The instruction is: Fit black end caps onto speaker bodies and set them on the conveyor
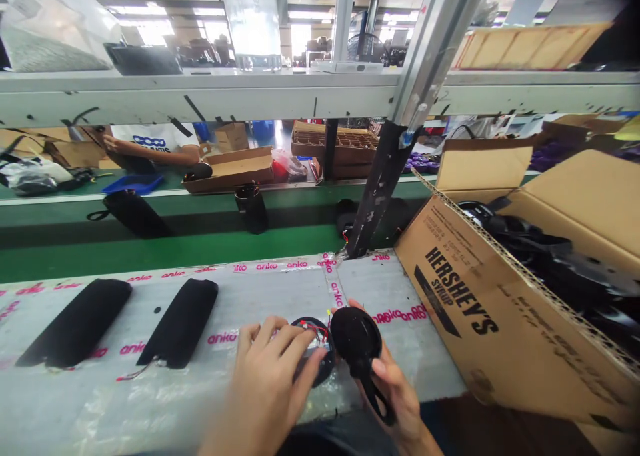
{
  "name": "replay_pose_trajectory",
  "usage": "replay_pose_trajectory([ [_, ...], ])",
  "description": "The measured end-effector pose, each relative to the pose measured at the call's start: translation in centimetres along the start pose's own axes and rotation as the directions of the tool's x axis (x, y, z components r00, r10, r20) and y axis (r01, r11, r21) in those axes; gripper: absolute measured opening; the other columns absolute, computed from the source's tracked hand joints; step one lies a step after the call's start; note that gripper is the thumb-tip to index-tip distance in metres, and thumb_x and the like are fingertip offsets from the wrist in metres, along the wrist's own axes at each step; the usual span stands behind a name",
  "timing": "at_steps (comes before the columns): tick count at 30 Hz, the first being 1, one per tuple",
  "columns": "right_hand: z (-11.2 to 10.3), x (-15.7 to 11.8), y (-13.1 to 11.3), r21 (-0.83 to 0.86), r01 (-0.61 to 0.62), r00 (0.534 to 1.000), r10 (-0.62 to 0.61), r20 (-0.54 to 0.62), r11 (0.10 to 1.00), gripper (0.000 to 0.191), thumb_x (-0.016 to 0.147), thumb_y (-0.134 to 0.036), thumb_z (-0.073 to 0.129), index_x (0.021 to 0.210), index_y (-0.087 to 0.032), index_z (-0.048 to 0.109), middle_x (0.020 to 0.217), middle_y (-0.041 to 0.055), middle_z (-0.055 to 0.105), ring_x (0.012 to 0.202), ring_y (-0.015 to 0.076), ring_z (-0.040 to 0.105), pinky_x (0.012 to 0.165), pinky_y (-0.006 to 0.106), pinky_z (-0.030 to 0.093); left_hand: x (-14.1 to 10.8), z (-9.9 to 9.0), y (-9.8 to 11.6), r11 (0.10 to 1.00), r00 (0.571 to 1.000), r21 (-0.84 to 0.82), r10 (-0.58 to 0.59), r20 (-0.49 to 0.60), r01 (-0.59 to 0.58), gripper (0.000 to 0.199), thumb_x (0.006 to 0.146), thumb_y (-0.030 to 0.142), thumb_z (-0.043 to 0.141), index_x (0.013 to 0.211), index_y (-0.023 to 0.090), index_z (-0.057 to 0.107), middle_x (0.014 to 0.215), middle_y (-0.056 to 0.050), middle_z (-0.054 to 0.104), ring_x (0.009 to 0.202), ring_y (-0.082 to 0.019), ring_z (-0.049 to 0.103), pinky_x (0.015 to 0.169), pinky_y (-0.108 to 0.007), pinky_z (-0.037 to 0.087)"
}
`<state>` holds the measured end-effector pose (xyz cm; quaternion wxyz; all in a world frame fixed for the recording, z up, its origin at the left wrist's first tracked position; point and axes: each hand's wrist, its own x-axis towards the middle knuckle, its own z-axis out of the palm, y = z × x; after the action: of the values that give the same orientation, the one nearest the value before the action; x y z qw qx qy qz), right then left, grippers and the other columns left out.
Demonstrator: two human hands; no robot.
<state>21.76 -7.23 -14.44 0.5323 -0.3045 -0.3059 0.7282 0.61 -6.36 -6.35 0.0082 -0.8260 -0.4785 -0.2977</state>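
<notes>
My left hand (270, 383) grips a round black housing (313, 369) with red and black wires (317, 331) showing in its open face. My right hand (395, 393) holds a black domed cap (356, 339) with a black strap (375, 396) hanging from it, close beside the housing. Both lie over a grey work table (280, 289) edged with pink "anko" tape. To their left, two long black fabric-covered cylinders (75, 323) (183, 323) lie on the table, and thin red wires (135, 373) trail from the nearer one.
An open Hershey's Syrup cardboard box (480, 296) of black parts (540, 263) stands at the right. A dark metal post (380, 189) rises at the table's far edge. Beyond, black cylinders (251, 208) stand on a green conveyor (165, 243); a co-worker's arm (150, 151) shows farther back.
</notes>
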Motion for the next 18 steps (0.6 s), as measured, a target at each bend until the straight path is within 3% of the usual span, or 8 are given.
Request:
replay_pose_trajectory([
  [3,0.0,-0.7,0.6,-0.027,0.028,0.999,-0.029,-0.014,0.999,0.087,0.088,-0.055,0.066,0.169,-0.04,0.038,0.163,0.0028,0.061,0.15,0.0407,0.055,0.121,0.059,0.047,-0.1,0.9,0.8,0.995,0.996,-0.092,-0.049,-0.079,0.042,0.022,0.1,0.028,0.078,0.122,0.025,0.072,0.112,0.0,0.084,0.102,-0.026,0.069,0.09,-0.042,0.035],
  [6,-0.3,-1.2,0.9,-0.065,0.049,0.999,-0.047,0.019,0.997,0.082,0.092,-0.054,0.066,0.168,-0.038,0.04,0.17,0.0006,0.052,0.16,0.0373,0.043,0.132,0.056,0.036,0.3,1.8,1.6,0.975,0.982,-0.207,-0.117,-0.152,0.084,0.016,0.1,0.031,0.079,0.114,0.024,0.073,0.106,0.0,0.085,0.095,-0.024,0.07,0.088,-0.041,0.036],
  [8,-0.3,-1.3,0.8,-0.071,0.043,0.998,-0.04,0.046,0.997,0.08,0.094,-0.053,0.067,0.168,-0.038,0.042,0.173,-0.001,0.048,0.164,0.0357,0.038,0.135,0.054,0.03,0.9,2.2,1.9,0.959,0.975,-0.251,-0.168,-0.144,0.128,0.012,0.098,0.032,0.081,0.105,0.023,0.074,0.098,0.0,0.084,0.09,-0.025,0.069,0.086,-0.042,0.035],
  [11,-0.4,-1.4,0.4,-0.102,0.041,0.999,-0.04,0.013,0.994,0.08,0.092,-0.056,0.067,0.167,-0.036,0.044,0.173,-0.0008,0.048,0.166,0.0357,0.033,0.135,0.055,0.03,1.9,2.2,1.7,0.948,0.98,-0.27,-0.191,-0.049,0.171,0.014,0.09,0.024,0.087,0.093,0.023,0.073,0.087,0.002,0.08,0.084,-0.024,0.069,0.084,-0.041,0.034],
  [15,-0.4,-1.1,-0.4,-0.063,0.038,0.999,-0.037,0.019,0.997,0.077,0.096,-0.056,0.06,0.167,-0.031,0.045,0.171,0.0047,0.052,0.161,0.0397,0.042,0.13,0.059,0.039,2.5,1.7,0.8,0.926,0.986,-0.341,-0.161,0.031,0.162,0.017,0.091,0.007,0.077,0.089,0.023,0.071,0.081,0.006,0.077,0.08,-0.019,0.068,0.082,-0.038,0.035],
  [18,-0.1,-0.6,-1.2,-0.064,0.069,0.996,-0.066,0.053,0.996,0.073,0.1,-0.055,0.056,0.168,-0.033,0.043,0.171,0.0038,0.052,0.159,0.0389,0.046,0.13,0.059,0.04,2.2,1.6,0.2,0.916,0.995,-0.391,-0.097,0.002,0.09,0.014,0.099,0.009,0.07,0.095,0.023,0.073,0.086,0.004,0.078,0.083,-0.018,0.066,0.082,-0.037,0.036],
])
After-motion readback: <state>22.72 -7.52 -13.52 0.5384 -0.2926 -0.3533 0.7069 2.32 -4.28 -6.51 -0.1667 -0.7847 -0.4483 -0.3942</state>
